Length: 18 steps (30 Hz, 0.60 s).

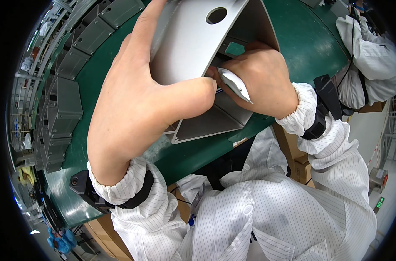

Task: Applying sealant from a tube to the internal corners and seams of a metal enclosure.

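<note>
A grey metal housing (185, 52), box-shaped with an open end and a round hole in its upper face, is tilted above the green table. My left hand (132, 100) grips its left side, thumb on the edge of the open end. The fingertips on the far side are hidden. My right hand (265, 78) reaches into the open end with its fingers curled. A folded white wipe (233, 82), perhaps cloth or paper, sticks out of that hand. Inside the housing, the right fingertips are mostly hidden.
Several similar grey housings (67, 99) stand in a curved row along the left and far side of the green table (180, 163). Another person in a white coat (372, 56) is at the right. Cardboard boxes (103, 237) sit below the near table edge.
</note>
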Motion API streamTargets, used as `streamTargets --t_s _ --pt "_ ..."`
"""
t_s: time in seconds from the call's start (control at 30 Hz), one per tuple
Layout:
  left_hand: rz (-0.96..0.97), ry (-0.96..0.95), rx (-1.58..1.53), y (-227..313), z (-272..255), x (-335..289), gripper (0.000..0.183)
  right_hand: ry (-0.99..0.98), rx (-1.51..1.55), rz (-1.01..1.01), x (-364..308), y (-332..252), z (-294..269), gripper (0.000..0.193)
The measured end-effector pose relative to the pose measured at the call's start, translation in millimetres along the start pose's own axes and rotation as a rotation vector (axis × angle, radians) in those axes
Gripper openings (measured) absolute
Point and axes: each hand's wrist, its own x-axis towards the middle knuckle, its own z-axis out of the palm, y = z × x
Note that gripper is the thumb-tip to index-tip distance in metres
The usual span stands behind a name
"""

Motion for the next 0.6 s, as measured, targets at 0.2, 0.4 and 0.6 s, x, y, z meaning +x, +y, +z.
streamTargets --t_s 0.2,0.4,0.6 --pt "0.053 -0.012 0.006 -10 -3 2 0.099 -0.012 0.014 -0.004 1 0 1 0.019" --pt "0.032 -0.038 -0.005 -19 -5 0 0.097 0.006 0.009 -0.005 0 1 2 0.019" --pt "0.036 -0.135 -0.059 2 -8 -2 0.091 -0.016 -0.008 0.007 0 2 0 0.018"
